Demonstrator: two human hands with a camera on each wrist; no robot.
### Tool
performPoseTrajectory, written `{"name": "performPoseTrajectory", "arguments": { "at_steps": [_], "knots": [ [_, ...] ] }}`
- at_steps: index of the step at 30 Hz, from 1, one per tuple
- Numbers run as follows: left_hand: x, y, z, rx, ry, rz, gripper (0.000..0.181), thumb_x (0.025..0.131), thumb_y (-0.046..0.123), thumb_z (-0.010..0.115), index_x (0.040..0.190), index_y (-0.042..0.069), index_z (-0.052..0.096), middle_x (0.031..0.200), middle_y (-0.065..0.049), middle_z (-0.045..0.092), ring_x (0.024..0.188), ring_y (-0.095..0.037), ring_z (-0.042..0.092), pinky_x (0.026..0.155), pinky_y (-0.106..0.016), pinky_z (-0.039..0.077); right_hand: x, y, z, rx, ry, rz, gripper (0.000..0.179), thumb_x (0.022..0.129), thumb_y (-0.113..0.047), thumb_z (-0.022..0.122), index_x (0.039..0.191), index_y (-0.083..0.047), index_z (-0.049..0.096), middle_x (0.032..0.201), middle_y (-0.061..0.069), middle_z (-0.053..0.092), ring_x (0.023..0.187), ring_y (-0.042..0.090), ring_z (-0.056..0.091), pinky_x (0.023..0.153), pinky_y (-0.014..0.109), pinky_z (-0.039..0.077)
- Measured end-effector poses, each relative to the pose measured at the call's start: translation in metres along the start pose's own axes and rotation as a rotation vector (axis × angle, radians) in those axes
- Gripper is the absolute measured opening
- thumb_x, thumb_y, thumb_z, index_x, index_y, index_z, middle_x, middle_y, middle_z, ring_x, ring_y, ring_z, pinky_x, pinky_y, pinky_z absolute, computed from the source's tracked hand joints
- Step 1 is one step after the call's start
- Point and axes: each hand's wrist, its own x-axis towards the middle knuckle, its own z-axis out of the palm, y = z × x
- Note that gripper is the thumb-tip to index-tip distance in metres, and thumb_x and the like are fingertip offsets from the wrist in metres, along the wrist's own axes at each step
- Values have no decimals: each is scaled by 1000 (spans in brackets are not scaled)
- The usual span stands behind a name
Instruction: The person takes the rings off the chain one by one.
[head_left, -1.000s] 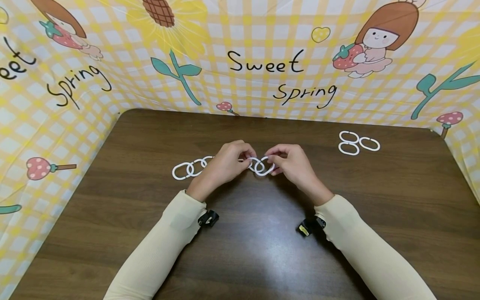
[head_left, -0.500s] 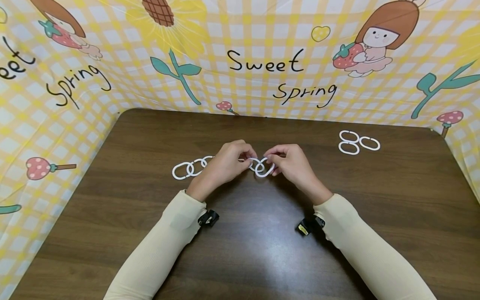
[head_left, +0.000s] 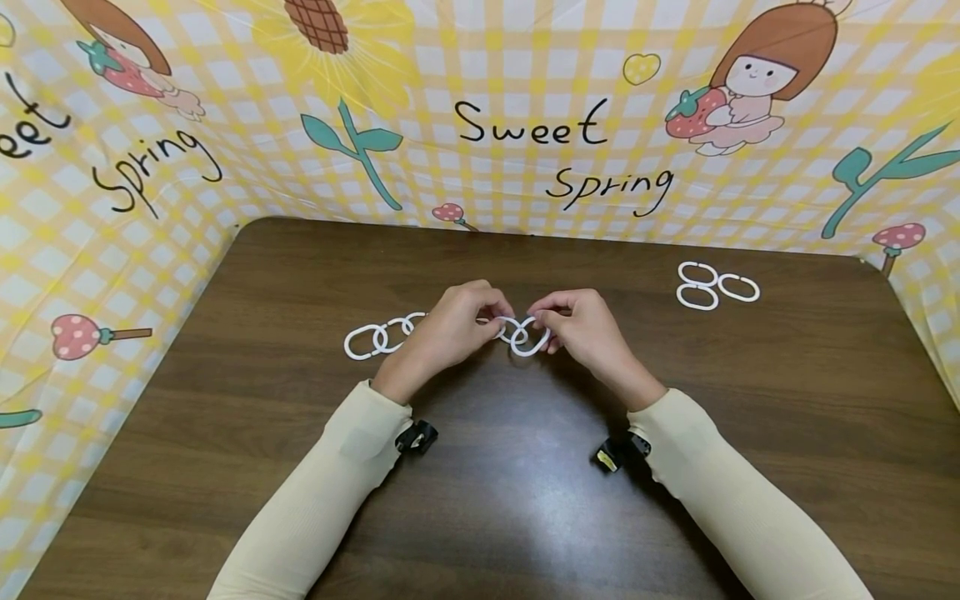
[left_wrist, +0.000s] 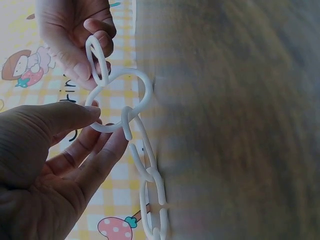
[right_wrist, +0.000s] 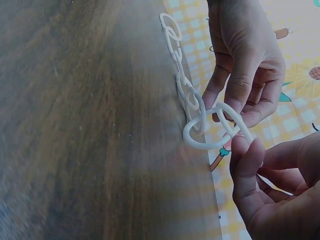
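My left hand [head_left: 453,325] pinches a white plastic chain link [left_wrist: 148,92] between thumb and fingers. From this link a chain of several white links [head_left: 347,343] trails left over the brown table, partly hidden behind the left hand in the head view. My right hand [head_left: 592,329] pinches another white link [right_wrist: 243,125] between thumb and fingertips. That link passes through the one in the left hand, as both wrist views show. Each link is an oval with a small gap in one long side. Both hands are close together over the middle of the table.
Three loose white links lie grouped at the back right: an upper link [head_left: 697,264], a lower link [head_left: 697,308] and a right link [head_left: 758,292]. A yellow checked cloth [head_left: 517,50] rises behind the wooden table [head_left: 480,517] and along its left side.
The link in my right hand has turned slightly, its lower end now a little nearer to me. The left hand, the trailing chain and the loose links stay in place.
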Motion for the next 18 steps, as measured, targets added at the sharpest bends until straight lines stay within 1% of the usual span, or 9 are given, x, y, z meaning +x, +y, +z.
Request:
{"name": "performPoseTrajectory", "arguments": {
  "at_steps": [7,12,18],
  "knots": [
    [0,-1,0,-3,6,15,9,95,3,71,100,5,79,95,-7,69,92,-20,66,84,-35,57,-4,-2,-5,29,-5,-5,20,100,0,59,109,7,75,94,25,70,57,11,64,60,31,61],
    [0,-2,0,-16,6,6,10,95,2,71,99,5,79,95,-7,69,92,-20,66,85,-37,57,-5,-1,-12,42,1,4,20,100,1,58,110,9,73,96,25,68,59,12,67,63,33,63],
    [0,-2,0,-21,3,-10,9,96,3,71,100,5,79,95,-7,69,91,-20,65,83,-34,56,-7,2,-19,43,17,9,19,98,3,59,110,10,72,99,25,69,61,11,67,65,32,63]
  ]
}}
